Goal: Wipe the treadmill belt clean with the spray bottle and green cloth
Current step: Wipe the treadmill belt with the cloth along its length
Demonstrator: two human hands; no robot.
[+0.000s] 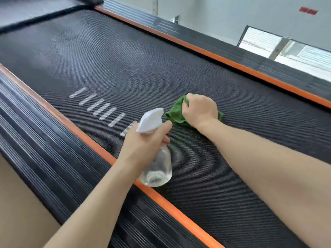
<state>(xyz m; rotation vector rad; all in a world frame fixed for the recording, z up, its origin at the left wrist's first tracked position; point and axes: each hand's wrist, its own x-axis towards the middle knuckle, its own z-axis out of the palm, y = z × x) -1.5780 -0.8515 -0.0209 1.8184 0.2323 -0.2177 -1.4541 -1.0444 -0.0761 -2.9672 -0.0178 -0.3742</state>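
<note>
We're mid-wipe here: our right hand (200, 110) bunches the green cloth (174, 114) down on the treadmill belt (143, 59), mid-width. Our left hand (143, 145) grips the spray bottle (155, 154) over the belt's left orange edge. Next probably means scrubbing toward the far end, spraying as needed.

Views: one only, the head camera; no second view shares the scene.
Position: above the treadmill belt (143, 68), on the person's head.
Direction: forward and down, tilted, so the belt runs slantwise from lower right to upper left.
Nearness: close; both forearms reach in from the bottom edge.
Lens: wide-angle, taking in both orange side strips (100, 149) and a window (286, 49) at upper right.
</note>
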